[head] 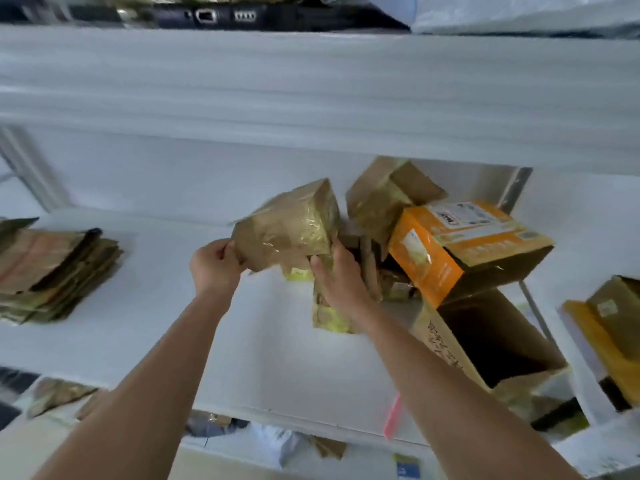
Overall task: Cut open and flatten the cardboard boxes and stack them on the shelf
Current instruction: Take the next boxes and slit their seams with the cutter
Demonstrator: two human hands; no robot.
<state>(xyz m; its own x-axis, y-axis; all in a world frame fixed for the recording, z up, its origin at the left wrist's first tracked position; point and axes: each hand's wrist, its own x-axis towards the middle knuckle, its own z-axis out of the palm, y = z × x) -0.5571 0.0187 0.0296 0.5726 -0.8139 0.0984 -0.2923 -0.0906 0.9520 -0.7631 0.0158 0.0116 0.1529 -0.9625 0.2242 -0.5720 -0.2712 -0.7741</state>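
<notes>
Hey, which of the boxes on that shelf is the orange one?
The orange box, tilted at the right of the pile, with a white label on top. The tape-wrapped box in both hands and the box behind are plain brown.

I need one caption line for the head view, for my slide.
Both hands, left hand and right hand, hold a taped box over the white shelf.
</notes>
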